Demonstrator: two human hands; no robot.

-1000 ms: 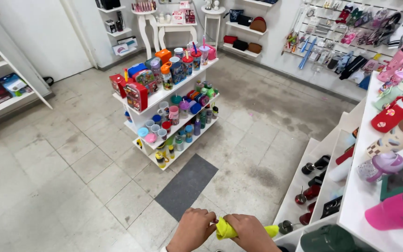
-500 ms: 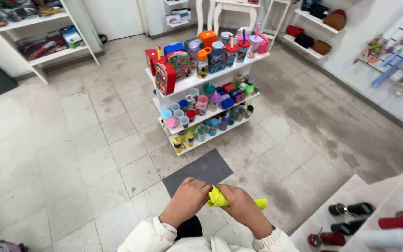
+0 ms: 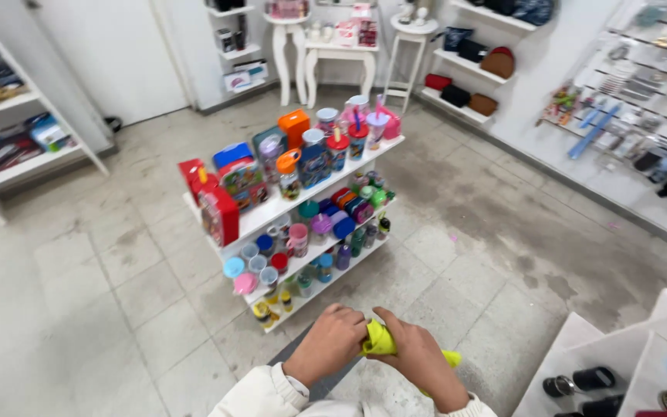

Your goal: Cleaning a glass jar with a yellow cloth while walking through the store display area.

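Yellow cloth (image 3: 380, 340) (bunched) is pinched between left hand (image 3: 332, 344) and right hand (image 3: 418, 359), knuckles up.

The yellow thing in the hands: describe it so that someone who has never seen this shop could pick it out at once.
Start at the white three-tier display stand of colourful cups mid-floor, then drop to the bottom edge, where the left hand and right hand meet. Between them is a bright yellow-green soft item, its far end poking out right; nothing else nearby is that colour.
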